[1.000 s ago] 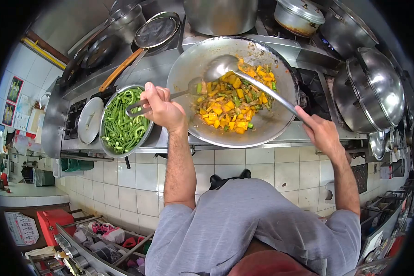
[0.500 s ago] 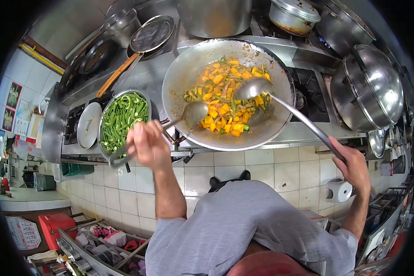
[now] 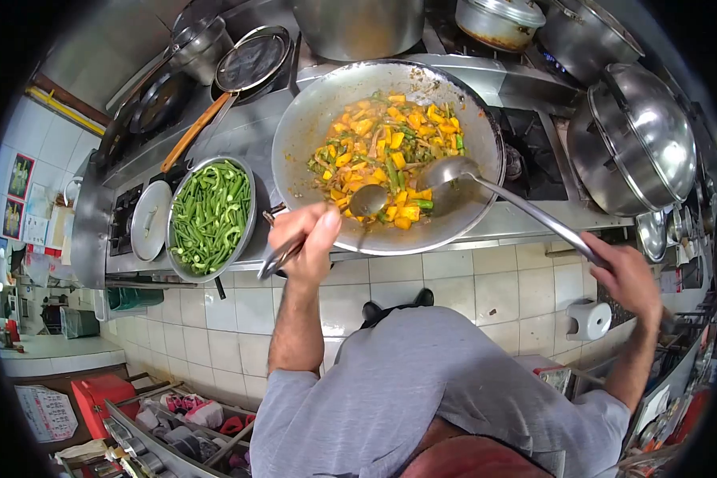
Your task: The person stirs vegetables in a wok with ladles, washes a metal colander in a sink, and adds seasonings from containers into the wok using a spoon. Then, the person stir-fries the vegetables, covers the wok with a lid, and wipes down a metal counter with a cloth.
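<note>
I have the left hand out in front of the body, fingers curled in a firm grasp and thumb uppermost, with the bare left forearm rising almost upright in my view behind it. My right hand is farther out to its own side and slightly lower in the view, fingers also wrapped tight, angling inward from the wrist while the bare right forearm leans outward. From here I see both elbows bent and the two hands well apart.
</note>
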`<state>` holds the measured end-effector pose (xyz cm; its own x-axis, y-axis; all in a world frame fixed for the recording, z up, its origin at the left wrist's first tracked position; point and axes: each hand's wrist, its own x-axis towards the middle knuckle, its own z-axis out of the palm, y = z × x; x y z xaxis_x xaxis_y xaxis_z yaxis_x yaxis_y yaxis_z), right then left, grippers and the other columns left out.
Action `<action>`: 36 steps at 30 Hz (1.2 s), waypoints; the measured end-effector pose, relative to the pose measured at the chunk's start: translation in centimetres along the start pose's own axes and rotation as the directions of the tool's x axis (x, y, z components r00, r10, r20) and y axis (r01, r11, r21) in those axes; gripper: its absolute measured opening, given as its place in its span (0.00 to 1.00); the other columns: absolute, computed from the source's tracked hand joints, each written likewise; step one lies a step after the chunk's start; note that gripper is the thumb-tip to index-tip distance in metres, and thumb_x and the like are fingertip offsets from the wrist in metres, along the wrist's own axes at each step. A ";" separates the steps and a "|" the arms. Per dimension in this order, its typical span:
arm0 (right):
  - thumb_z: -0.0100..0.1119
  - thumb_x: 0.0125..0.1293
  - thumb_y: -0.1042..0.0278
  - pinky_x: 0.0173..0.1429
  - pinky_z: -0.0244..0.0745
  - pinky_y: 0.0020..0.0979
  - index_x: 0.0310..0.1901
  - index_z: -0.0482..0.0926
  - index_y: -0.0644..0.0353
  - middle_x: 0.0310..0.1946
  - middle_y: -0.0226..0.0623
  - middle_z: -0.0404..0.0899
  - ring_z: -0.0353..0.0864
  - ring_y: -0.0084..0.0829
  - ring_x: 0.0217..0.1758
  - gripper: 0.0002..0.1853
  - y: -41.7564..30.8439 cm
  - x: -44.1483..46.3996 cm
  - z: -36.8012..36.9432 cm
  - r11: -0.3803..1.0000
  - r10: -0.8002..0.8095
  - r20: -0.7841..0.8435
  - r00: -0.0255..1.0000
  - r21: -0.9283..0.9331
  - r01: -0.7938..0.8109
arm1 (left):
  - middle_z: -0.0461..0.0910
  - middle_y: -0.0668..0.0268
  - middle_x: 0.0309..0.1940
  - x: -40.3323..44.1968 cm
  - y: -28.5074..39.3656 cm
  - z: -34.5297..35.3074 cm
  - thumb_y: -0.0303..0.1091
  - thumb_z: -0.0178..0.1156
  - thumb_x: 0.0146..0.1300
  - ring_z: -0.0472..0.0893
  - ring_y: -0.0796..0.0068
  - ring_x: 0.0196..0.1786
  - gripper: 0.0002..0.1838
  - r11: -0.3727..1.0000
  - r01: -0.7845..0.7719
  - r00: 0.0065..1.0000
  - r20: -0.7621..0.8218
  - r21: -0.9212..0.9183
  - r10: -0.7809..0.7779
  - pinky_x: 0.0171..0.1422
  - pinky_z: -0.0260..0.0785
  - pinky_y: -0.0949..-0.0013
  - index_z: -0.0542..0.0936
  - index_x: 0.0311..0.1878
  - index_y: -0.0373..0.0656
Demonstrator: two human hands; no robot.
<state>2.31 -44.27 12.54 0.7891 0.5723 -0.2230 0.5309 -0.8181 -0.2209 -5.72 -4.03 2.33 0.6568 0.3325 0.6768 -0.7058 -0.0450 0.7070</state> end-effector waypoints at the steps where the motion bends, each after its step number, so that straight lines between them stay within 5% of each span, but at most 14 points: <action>1: 0.58 0.49 0.72 0.37 0.68 0.41 0.58 0.68 0.48 0.29 0.47 0.76 0.74 0.48 0.32 0.30 -0.2 -0.8 -1.0 1.000 0.006 0.007 1.000 0.006 -0.006 | 0.62 0.68 0.10 -0.1 1.2 0.3 0.22 0.55 0.54 0.58 0.81 0.14 0.20 0.998 0.040 0.998 0.055 -0.049 -0.037 0.17 0.51 0.74 0.57 0.13 0.41; 4: 0.59 0.47 0.71 0.37 0.69 0.41 0.56 0.70 0.48 0.29 0.47 0.76 0.75 0.46 0.32 0.30 -1.0 -1.6 -2.1 0.996 0.031 0.098 0.995 0.075 -0.039 | 0.62 0.68 0.10 -0.4 1.3 1.6 0.22 0.56 0.53 0.58 0.80 0.12 0.20 0.994 0.105 0.979 0.178 -0.013 -0.101 0.16 0.52 0.72 0.57 0.13 0.41; 6: 0.60 0.48 0.71 0.36 0.68 0.42 0.57 0.69 0.47 0.28 0.46 0.76 0.75 0.45 0.30 0.30 -1.7 -0.2 -0.1 0.983 -0.041 0.091 0.995 -0.175 0.056 | 0.58 0.70 0.09 -1.0 -1.4 2.7 0.22 0.57 0.52 0.57 0.79 0.11 0.20 0.985 0.038 0.972 0.221 0.167 -0.075 0.16 0.48 0.72 0.57 0.13 0.41; 10: 0.59 0.51 0.70 0.33 0.69 0.41 0.58 0.67 0.43 0.23 0.41 0.74 0.75 0.45 0.29 0.29 0.3 4.0 4.7 0.943 -0.098 -0.057 0.994 -0.325 0.074 | 0.54 0.70 0.09 -1.1 -7.3 3.2 0.20 0.57 0.51 0.54 0.78 0.11 0.20 0.966 -0.083 0.996 0.056 0.244 0.072 0.16 0.44 0.71 0.57 0.13 0.41; 14: 0.59 0.50 0.71 0.30 0.70 0.41 0.54 0.72 0.40 0.21 0.39 0.73 0.75 0.42 0.25 0.26 -0.5 1.9 1.0 0.909 -0.064 -0.188 0.980 -0.417 -0.021 | 0.57 0.69 0.08 -0.4 -1.8 2.3 0.20 0.56 0.52 0.57 0.78 0.11 0.20 0.946 -0.157 0.987 0.068 0.283 0.144 0.16 0.48 0.73 0.56 0.13 0.40; 16: 0.57 0.49 0.74 0.29 0.70 0.39 0.52 0.74 0.40 0.20 0.39 0.72 0.75 0.40 0.24 0.25 -1.1 1.6 -0.4 0.864 -0.011 -0.256 0.967 -0.489 -0.119 | 0.58 0.69 0.08 -0.1 0.6 0.8 0.21 0.57 0.52 0.58 0.79 0.11 0.20 0.960 -0.155 0.985 0.108 0.233 0.132 0.16 0.50 0.73 0.57 0.13 0.40; 20: 0.56 0.49 0.75 0.30 0.70 0.40 0.54 0.72 0.39 0.22 0.41 0.72 0.75 0.42 0.26 0.28 1.9 7.0 3.0 0.835 -0.086 -0.263 0.961 -0.546 -0.074 | 0.61 0.70 0.10 0.6 -0.9 -1.5 0.21 0.56 0.53 0.58 0.83 0.15 0.19 0.890 -0.138 0.987 0.135 0.436 0.087 0.19 0.48 0.76 0.60 0.12 0.40; 22: 0.55 0.49 0.75 0.31 0.70 0.41 0.54 0.71 0.39 0.23 0.42 0.73 0.76 0.43 0.27 0.28 2.7 7.8 3.9 0.834 -0.129 -0.245 0.961 -0.551 -0.029 | 0.58 0.70 0.10 0.0 -4.2 -1.7 0.26 0.57 0.55 0.55 0.81 0.14 0.20 0.822 -0.016 0.998 -0.043 0.569 0.050 0.18 0.47 0.72 0.59 0.13 0.40; 26: 0.56 0.51 0.75 0.40 0.70 0.42 0.56 0.68 0.43 0.35 0.45 0.77 0.76 0.46 0.37 0.28 3.2 7.4 1.4 0.969 -0.078 -0.291 0.953 -0.245 0.005 | 0.59 0.74 0.11 -0.7 -6.0 -3.4 0.26 0.56 0.55 0.56 0.84 0.16 0.19 0.862 0.020 0.955 -0.264 0.506 0.133 0.20 0.47 0.73 0.60 0.12 0.41; 28: 0.55 0.53 0.74 0.41 0.69 0.41 0.57 0.67 0.45 0.37 0.46 0.78 0.76 0.47 0.39 0.28 2.9 8.1 0.9 0.999 0.026 -0.272 0.962 -0.017 -0.032 | 0.62 0.76 0.12 -0.1 -3.7 -4.1 0.27 0.56 0.56 0.57 0.86 0.18 0.19 0.923 -0.039 0.848 -0.475 0.384 0.234 0.22 0.47 0.76 0.63 0.12 0.41; 29: 0.55 0.55 0.73 0.44 0.69 0.40 0.58 0.66 0.48 0.38 0.48 0.77 0.76 0.49 0.41 0.26 2.5 9.1 0.9 0.999 -0.014 -0.258 0.966 0.038 0.025 | 0.64 0.75 0.12 0.6 -2.3 -3.8 0.27 0.55 0.57 0.57 0.86 0.18 0.18 0.974 -0.031 0.851 -0.505 0.224 0.144 0.23 0.49 0.76 0.64 0.13 0.40; 32: 0.54 0.57 0.72 0.46 0.69 0.37 0.59 0.65 0.55 0.40 0.51 0.76 0.76 0.49 0.43 0.25 3.4 15.1 4.6 0.943 -0.163 -0.382 0.910 0.210 0.257 | 0.60 0.75 0.14 1.6 -3.9 -3.6 0.30 0.54 0.59 0.57 0.86 0.19 0.18 0.887 0.020 0.827 -0.506 0.461 0.245 0.23 0.50 0.77 0.61 0.16 0.43; 36: 0.53 0.59 0.70 0.52 0.69 0.37 0.59 0.63 0.61 0.45 0.52 0.75 0.76 0.48 0.46 0.25 1.9 23.6 9.5 0.925 -0.212 -0.390 0.896 0.216 0.312 | 0.58 0.77 0.15 1.8 -8.8 -3.1 0.34 0.54 0.61 0.56 0.87 0.21 0.18 0.817 0.090 0.877 -0.434 0.569 0.206 0.25 0.49 0.77 0.62 0.17 0.43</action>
<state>19.03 -31.84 -2.14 0.7153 0.6643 0.2170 0.6708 -0.5658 -0.4794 0.81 -0.11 -3.29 0.3154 0.6916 0.6498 -0.3665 -0.5428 0.7557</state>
